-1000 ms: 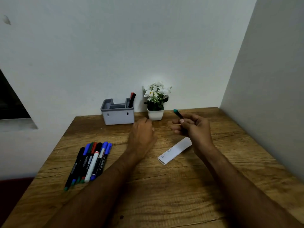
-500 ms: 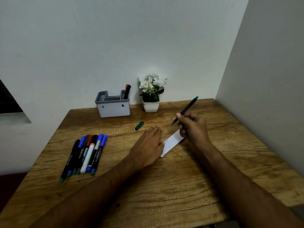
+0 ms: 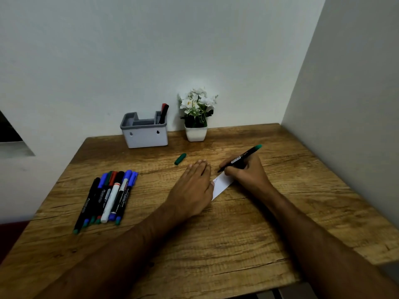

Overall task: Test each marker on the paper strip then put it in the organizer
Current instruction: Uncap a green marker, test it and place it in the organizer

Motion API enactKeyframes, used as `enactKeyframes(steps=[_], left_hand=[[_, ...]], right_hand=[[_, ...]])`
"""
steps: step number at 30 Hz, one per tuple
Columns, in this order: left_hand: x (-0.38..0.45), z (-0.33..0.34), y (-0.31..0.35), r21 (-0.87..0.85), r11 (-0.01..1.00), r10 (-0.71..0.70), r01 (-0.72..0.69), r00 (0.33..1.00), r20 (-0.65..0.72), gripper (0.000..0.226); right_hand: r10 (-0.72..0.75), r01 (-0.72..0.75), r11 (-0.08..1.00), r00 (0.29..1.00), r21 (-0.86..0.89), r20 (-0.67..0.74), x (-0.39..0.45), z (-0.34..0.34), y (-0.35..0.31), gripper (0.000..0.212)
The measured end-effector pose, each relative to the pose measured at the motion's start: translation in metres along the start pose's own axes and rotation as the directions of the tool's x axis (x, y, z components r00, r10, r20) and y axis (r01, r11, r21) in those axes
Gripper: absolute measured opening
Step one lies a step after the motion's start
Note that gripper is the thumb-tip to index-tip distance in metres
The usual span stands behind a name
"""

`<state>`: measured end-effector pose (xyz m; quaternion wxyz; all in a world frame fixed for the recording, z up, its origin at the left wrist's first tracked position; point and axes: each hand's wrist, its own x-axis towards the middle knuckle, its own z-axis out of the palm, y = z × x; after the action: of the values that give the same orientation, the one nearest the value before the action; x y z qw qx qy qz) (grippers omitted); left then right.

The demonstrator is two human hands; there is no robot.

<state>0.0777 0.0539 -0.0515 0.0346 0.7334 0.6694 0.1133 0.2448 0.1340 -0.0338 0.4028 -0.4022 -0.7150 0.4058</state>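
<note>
The wooden table [image 3: 216, 234] is bordered by pale walls. The grey organizer [image 3: 144, 134], with two markers inside, is set at the back. A row of markers [image 3: 108, 197] is laid left. The paper strip [image 3: 222, 185] is pressed flat by the left hand [image 3: 192, 188]; the green marker [image 3: 239, 158] is gripped by the right hand [image 3: 246, 171], tip at the strip. Its green cap [image 3: 180, 159] is left near the organizer.
</note>
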Motion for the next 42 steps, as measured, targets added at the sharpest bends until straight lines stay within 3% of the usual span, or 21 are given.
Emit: enactKeyframes(steps=[4,8,30,37,42], left_hand=[[0.0008,0.0009,0.0001,-0.006,1.000,-0.003,0.003,1.000,0.002,0.061],[0.0019,0.0018,-0.0003,0.004,1.000,-0.007,0.007,1.000,0.014,0.062],[0.0051,0.0056,-0.0030,0.070,0.998,-0.009,0.006,0.999,0.036,0.062],[0.0050,0.0069,-0.0044,0.072,0.997,-0.006,0.003,0.999,0.035,0.062],[0.0062,0.0075,-0.0040,0.065,0.998,-0.002,-0.001,0.999,0.046,0.062]], right_hand=[[0.030,-0.035,0.994,0.998,-0.099,-0.057,0.0016,0.0038,0.0020,0.005],[0.054,-0.060,0.995,0.996,-0.079,-0.071,0.0010,0.0049,0.0019,0.003],[0.003,-0.009,0.986,0.999,-0.167,-0.039,-0.0011,0.0085,0.0051,0.006],[0.014,-0.034,0.988,0.991,-0.153,-0.130,0.0020,0.0089,0.0060,0.006],[0.028,-0.047,0.986,0.992,-0.158,-0.121,0.0014,0.0086,0.0075,0.006]])
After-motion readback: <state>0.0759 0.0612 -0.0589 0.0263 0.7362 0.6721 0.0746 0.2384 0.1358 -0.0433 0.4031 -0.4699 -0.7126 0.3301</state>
